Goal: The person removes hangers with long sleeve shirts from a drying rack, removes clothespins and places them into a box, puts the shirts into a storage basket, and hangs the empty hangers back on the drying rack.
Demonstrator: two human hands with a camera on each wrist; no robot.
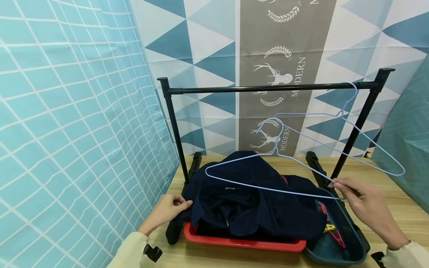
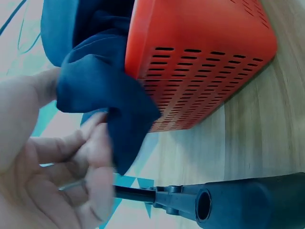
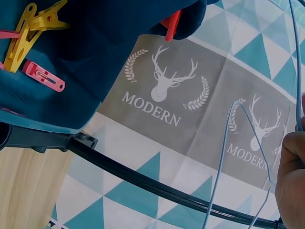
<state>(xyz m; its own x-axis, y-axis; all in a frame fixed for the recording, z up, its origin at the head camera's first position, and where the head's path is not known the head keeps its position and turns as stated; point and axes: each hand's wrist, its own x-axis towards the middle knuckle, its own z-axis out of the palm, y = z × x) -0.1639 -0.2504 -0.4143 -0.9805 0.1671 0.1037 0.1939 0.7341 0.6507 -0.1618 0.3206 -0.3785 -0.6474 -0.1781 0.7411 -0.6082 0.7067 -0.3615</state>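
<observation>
A dark navy collared top (image 1: 281,212) lies heaped over a red basket (image 1: 244,243), its collar and small neck label facing up. At its left edge, my left hand (image 1: 167,208) pinches a fold of the cloth; in the left wrist view, a pointed corner of fabric (image 2: 128,114) hangs by the fingers, beside the slotted basket wall (image 2: 200,62). My right hand (image 1: 365,203) grips a light blue wire hanger (image 1: 276,149) by its right corner. The hanger is held above the top, hook upward and tilted left. In the right wrist view only part of that hand (image 3: 291,176) shows.
A black rack (image 1: 207,89) stands behind the basket, with a second blue hanger (image 1: 342,111) hooked near the right end of its bar. Right of the basket is a dark teal tub (image 1: 355,242) with pink, red and yellow clothes pegs (image 3: 43,75).
</observation>
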